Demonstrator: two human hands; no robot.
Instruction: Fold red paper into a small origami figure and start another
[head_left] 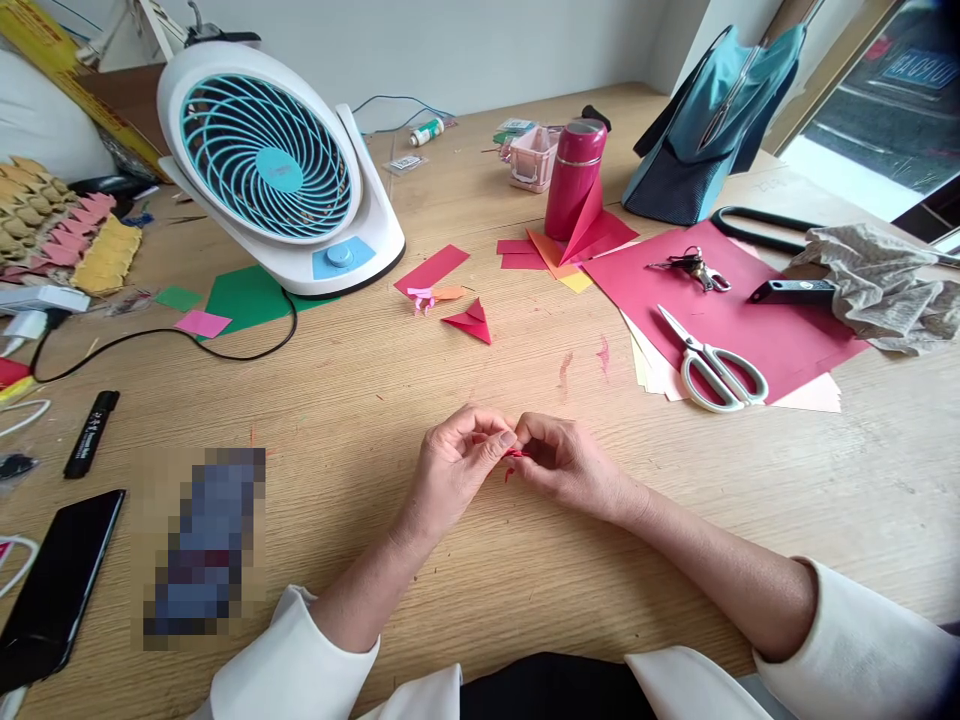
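Note:
Between the fingertips of both hands is a small red piece of paper [514, 455], mostly hidden, with a thin curled end hanging below. My left hand [459, 458] pinches it from the left, thumb on top. From the right, my right hand [566, 462] pinches the same piece, fingers curled. Beyond the hands lie a folded red paper piece [472, 322], a small pink paper figure [421, 299] with an orange part beside it, and a red paper strip [433, 272].
White scissors [716, 372] and keys [694, 266] rest on a large red sheet [622, 270] at right. A fan [281, 170], a pink flask [574, 175] and a blue bag [705, 140] stand behind. Left are a marker [91, 435] and a phone [60, 580].

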